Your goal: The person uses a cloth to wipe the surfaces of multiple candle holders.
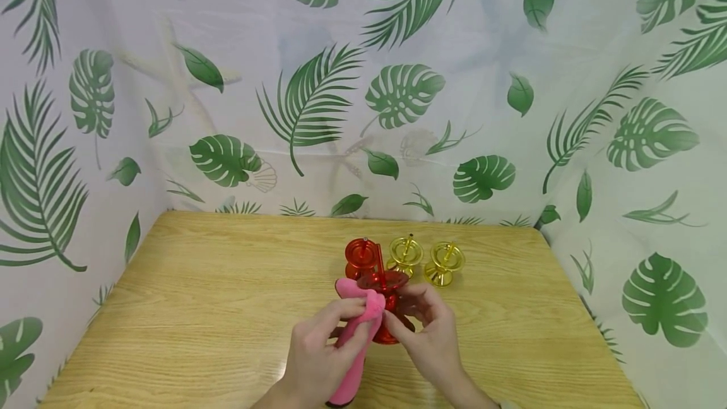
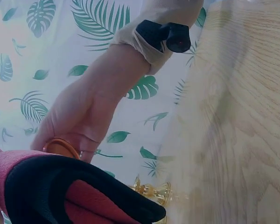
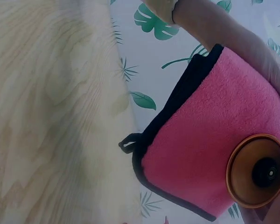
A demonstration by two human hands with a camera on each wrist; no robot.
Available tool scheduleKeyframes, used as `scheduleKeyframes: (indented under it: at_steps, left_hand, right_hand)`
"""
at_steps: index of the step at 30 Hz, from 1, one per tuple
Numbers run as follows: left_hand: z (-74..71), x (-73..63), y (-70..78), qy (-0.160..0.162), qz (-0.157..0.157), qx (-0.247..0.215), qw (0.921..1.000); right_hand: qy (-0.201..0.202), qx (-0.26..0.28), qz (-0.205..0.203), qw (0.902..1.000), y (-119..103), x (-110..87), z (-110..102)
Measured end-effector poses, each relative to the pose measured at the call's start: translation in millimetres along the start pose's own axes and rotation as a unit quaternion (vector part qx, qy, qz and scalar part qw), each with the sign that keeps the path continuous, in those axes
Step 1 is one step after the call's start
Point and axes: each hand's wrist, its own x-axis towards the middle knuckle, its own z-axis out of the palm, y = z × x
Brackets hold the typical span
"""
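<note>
In the head view my left hand [image 1: 315,352] pinches a folded pink cloth [image 1: 353,374] and holds it against a shiny red candle holder [image 1: 392,281]. Fingers and thumb of my right hand [image 1: 436,336] grip that holder from the right side. It stands tilted above the table, its spike pointing up. The right wrist view shows the holder's round underside [image 3: 245,172] with a dark centre, in front of the dark-edged cloth [image 3: 196,135]. Part of the holder's stem is hidden by the cloth and fingers.
Behind my hands, a second red candle holder [image 1: 361,254] stands on the wooden table [image 1: 227,295], beside two gold candle holders, one in the middle [image 1: 406,249] and one at right [image 1: 441,273]. Leaf-patterned white sheets [image 1: 329,194] enclose the table's back and sides.
</note>
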Motion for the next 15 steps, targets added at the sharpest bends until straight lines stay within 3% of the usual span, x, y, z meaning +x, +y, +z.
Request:
scheduleKeyframes:
  at_steps: [6, 10, 15]
  left_hand:
    - [4.2, -3.0, -11.2, 0.008, -0.003, 0.015, 0.9998]
    - [5.5, -5.7, -17.7, 0.013, -0.035, 0.024, 0.999]
    - [6.2, -9.0, -22.5, 0.016, -0.073, 0.029, 0.9968]
  right_hand:
    - [-0.005, 0.004, 0.031, 0.9995, -3, -2.6, -1]
    - [-0.005, 0.015, 0.046, 0.9988, -6, -3.8, -1]
    - [-0.017, 0.037, 0.033, 0.9986, -8, -5.2, -2]
